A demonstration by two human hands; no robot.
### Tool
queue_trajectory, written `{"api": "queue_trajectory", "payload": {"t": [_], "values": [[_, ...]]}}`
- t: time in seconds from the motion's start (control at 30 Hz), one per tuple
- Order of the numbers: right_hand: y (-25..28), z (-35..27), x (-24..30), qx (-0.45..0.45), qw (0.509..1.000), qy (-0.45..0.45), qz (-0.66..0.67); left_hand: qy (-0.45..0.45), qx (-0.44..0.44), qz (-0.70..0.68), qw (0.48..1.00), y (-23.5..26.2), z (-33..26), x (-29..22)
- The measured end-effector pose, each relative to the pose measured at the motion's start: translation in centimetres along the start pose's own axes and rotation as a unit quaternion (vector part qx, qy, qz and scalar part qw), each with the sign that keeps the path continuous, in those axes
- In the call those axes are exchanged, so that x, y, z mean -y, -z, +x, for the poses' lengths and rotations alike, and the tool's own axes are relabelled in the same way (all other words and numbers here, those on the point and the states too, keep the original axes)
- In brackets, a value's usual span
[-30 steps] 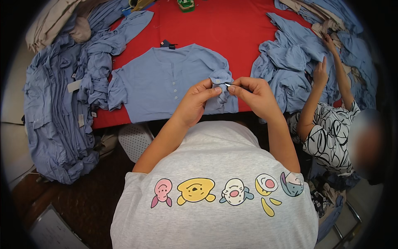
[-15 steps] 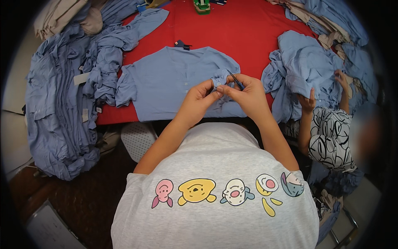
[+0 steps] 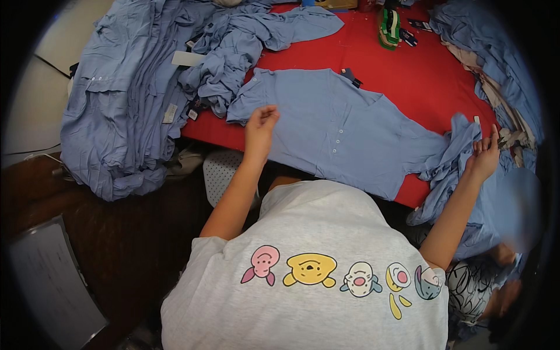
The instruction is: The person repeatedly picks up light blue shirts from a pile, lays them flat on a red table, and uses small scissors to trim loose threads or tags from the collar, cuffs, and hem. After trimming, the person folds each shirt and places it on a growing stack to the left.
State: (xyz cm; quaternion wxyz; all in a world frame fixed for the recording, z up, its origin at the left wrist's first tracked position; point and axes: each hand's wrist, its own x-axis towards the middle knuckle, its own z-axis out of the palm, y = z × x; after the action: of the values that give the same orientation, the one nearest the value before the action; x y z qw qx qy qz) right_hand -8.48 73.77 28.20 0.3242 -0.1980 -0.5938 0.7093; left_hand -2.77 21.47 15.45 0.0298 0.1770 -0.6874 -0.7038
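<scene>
The blue shirt (image 3: 332,128) lies on the red surface (image 3: 431,81), front up and neck away from the person, probably so its buttons (image 3: 338,141) are easy to see and reach. At the shirt's left side, the left hand (image 3: 262,134) is loosely bent, released and seemingly empty. Beyond the shirt's right sleeve, the right hand (image 3: 486,157) reaches over bunched blue clothes (image 3: 449,198), one finger raised and the others curled; whether it grips anything cannot be told. More blue clothes (image 3: 122,116) are heaped left of the shirt, perhaps to leave it room. A green object (image 3: 389,28) stands past the shirt's neck, seemingly out of its way.
</scene>
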Motion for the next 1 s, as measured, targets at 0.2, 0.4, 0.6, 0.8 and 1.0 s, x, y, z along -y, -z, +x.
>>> {"api": "queue_trajectory", "payload": {"t": [0.2,0.4,0.6,0.8,1.0], "values": [[-6.2,-10.8,-11.9,0.256,0.959,-0.066,-0.103,0.154,-0.185,-0.161,0.957,6.9,2.8,4.6],[-16.6,-23.3,-18.8,0.567,0.716,0.240,-0.328,0.187,-0.147,-0.267,0.934,4.4,7.7,3.7],[-17.0,-21.7,-21.9,0.535,0.665,0.315,-0.415,-0.021,-0.018,-0.491,0.871,10.4,12.5,-1.5],[-17.0,-21.4,-22.1,0.499,0.685,0.320,-0.423,-0.081,-0.086,-0.431,0.895,17.6,12.6,-7.0],[-16.8,-20.5,-21.0,0.503,0.744,0.241,-0.368,-0.145,-0.088,-0.339,0.925,12.3,12.0,-11.4]]}}
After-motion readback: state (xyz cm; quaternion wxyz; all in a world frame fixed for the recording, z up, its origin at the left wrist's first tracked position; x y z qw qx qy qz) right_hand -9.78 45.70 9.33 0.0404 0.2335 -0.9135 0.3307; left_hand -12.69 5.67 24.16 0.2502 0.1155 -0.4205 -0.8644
